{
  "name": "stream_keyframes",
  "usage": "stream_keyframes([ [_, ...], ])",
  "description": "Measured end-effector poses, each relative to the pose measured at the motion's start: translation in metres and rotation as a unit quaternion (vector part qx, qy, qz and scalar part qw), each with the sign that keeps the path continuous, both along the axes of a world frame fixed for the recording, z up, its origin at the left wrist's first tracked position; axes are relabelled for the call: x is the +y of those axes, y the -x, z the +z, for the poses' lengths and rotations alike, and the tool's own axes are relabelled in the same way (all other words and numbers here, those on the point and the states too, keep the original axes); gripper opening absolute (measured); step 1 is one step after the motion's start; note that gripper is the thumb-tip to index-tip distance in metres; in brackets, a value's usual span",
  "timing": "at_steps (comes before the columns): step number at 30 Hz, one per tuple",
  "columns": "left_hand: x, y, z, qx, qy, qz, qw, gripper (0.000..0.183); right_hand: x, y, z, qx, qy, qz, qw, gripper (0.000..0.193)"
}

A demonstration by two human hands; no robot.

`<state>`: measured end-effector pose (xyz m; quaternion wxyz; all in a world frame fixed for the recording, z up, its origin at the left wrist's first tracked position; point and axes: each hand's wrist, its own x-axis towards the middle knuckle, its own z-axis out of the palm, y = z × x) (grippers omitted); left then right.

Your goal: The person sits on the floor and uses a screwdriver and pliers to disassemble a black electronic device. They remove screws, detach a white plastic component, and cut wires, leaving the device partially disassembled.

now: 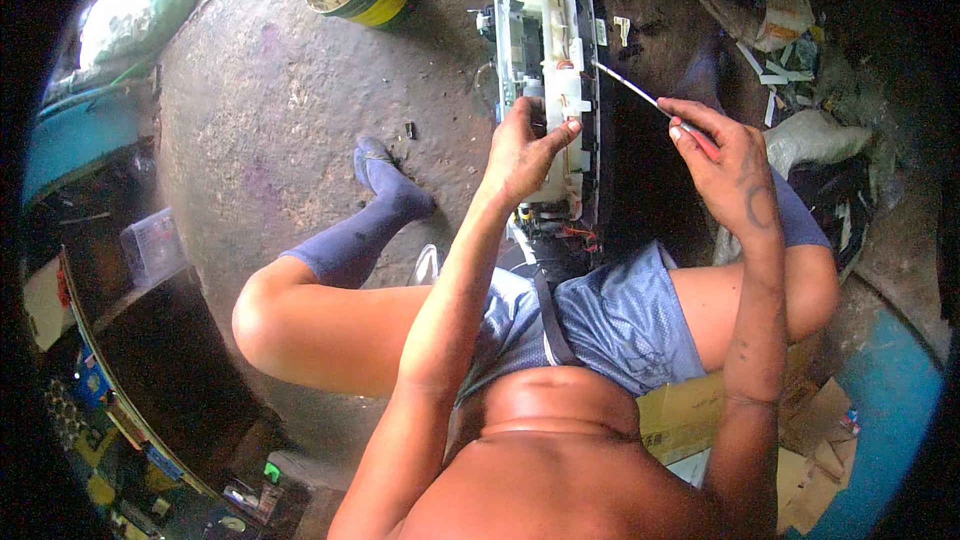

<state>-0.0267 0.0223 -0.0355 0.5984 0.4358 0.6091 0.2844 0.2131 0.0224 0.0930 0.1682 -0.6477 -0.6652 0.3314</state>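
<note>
Here on the bare floor (pixel 255 105), the long white-and-black machine (pixel 566 85) lies lengthwise between the person's legs, its near end close to the grey-blue shorts (pixel 640 325), and both hands are at work around it! The left hand (pixel 530 145) is on the machine's middle, thumb stretched over the cream-coloured part, the other fingers bent down at its left side; their tips are hidden, so whether they grip or only press, I cannot tell. Over on the right, the right hand (pixel 725 160) has its fingers closed around a screwdriver (pixel 632 87), red handle in the grasp, slim metal shaft slanting up and left. And the tip is right at the machine's right edge, though contact is too close to call! Down at the near end, red wires (pixel 582 234) spill loose. Beyond, up and to the left, a dark bucket (pixel 385 6) with a yellow patch stands on the floor, well apart from the machine, while a pale, dirty sack (pixel 790 15) slumps at upper right, scraps (pixel 790 76) strewn just below it.
</note>
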Motion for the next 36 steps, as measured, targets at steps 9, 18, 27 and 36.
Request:
stream_keyframes([
  [9, -0.005, -0.001, -0.004, 0.061, -0.05, -0.006, 0.997, 0.059, 0.031, 0.001, -0.007, 0.005, 0.075, 0.043, 0.996, 0.027],
  [18, -0.006, 0.006, 0.002, 0.067, -0.085, 0.024, 0.994, 0.063, 0.003, -0.007, -0.084, 0.257, 0.155, -0.075, 0.951, 0.033],
  [27, -0.01, 0.001, 0.011, 0.132, -0.115, 0.046, 0.983, 0.058, 0.011, -0.009, -0.075, 0.177, 0.095, -0.012, 0.98, 0.037],
  [36, -0.019, -0.001, 0.023, 0.197, -0.206, 0.066, 0.956, 0.057, -0.031, 0.034, -0.068, 0.283, -0.001, -0.274, 0.919, 0.031],
])
